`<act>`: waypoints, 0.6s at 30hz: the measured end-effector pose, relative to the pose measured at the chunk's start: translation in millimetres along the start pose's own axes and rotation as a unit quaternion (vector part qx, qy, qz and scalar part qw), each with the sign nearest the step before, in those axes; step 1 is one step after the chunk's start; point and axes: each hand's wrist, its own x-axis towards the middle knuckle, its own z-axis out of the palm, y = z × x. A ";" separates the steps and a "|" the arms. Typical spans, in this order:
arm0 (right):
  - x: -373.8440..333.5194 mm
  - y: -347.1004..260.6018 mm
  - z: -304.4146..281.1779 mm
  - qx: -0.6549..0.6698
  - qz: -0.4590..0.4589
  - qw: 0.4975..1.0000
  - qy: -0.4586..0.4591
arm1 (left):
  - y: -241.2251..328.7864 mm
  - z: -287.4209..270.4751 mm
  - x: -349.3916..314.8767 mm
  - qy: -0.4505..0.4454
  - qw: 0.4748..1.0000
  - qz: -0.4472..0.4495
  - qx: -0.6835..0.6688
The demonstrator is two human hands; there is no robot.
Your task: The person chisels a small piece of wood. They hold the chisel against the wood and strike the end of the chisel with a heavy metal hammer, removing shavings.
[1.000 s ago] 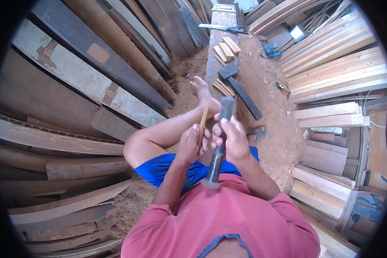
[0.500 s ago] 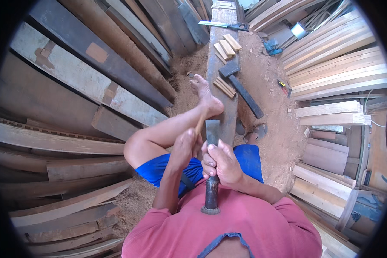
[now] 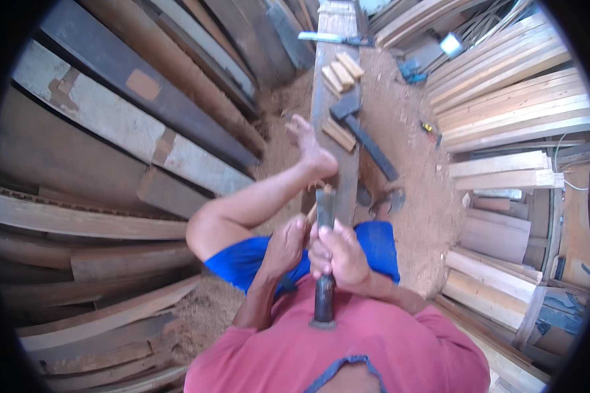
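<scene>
My right hand [image 3: 341, 255] is wrapped round a wide chisel [image 3: 325, 208]. Its blade points away from me, and the butt of its dark handle [image 3: 323, 300] rests against my shirt. Close beside it on the left, my left hand [image 3: 286, 245] is closed on a thin wooden stick [image 3: 312, 213], mostly hidden by the fingers and the blade. A small curled wood shaving [image 3: 324, 187] shows at the chisel's tip.
On the bench plank [image 3: 334, 62] ahead lie a handsaw [image 3: 334, 38], several short wood pieces [image 3: 342, 72], a dark mallet [image 3: 367, 134] and more strips [image 3: 339, 134]. Timber boards [image 3: 111, 105] stand at left; stacked planks [image 3: 505, 118] line the right. Sawdust covers the floor [image 3: 419, 216].
My left hand has moved down with the stick, which now shows only a short end beside the blade. A curled shaving has appeared at the tip. My right hand holds nearly the same place.
</scene>
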 end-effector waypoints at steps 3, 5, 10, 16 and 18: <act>-8.9 -2.3 -1.6 -0.013 0.003 1.000 0.015 | 1.5 5.4 -10.7 -0.010 0.998 -0.031 -0.057; -24.1 -32.0 -12.3 0.031 -0.090 0.995 0.041 | -9.7 -7.6 -40.8 -0.074 0.993 0.064 0.073; -10.2 -43.8 -34.6 -0.053 -0.137 0.985 0.085 | -20.6 -5.4 -35.0 0.005 0.938 -0.192 -0.287; 44.5 -35.7 -36.6 -0.224 -0.173 0.957 0.055 | 2.4 12.2 16.0 -0.199 0.785 -0.175 -0.560; 48.8 -40.1 -36.2 -0.266 -0.194 0.943 0.057 | 5.1 19.8 16.5 -0.170 0.802 -0.188 -0.541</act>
